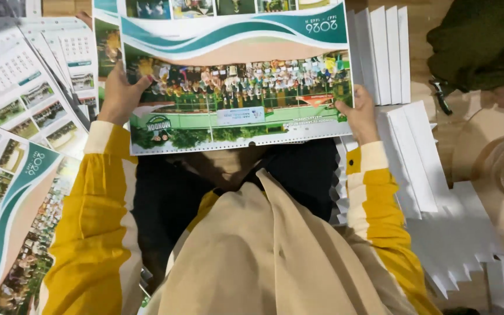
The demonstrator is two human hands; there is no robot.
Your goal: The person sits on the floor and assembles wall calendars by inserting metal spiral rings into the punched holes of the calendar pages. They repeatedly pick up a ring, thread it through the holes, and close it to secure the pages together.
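We see the left hand [119, 93] gripping the left edge of a printed calendar sheet [234, 76], and the right hand [358, 116] clasping its right edge, holding it above the lap. The sheet shows teal waves, a crowd photograph and a perforated lower edge. More calendar sheets [18, 175] fan out left; stacked white cards [383, 52] lie right.

A printed calendar sheet [234, 76] is gripped at nine o'clock by the left hand [121, 93] and at three o'clock by the right hand [360, 116].
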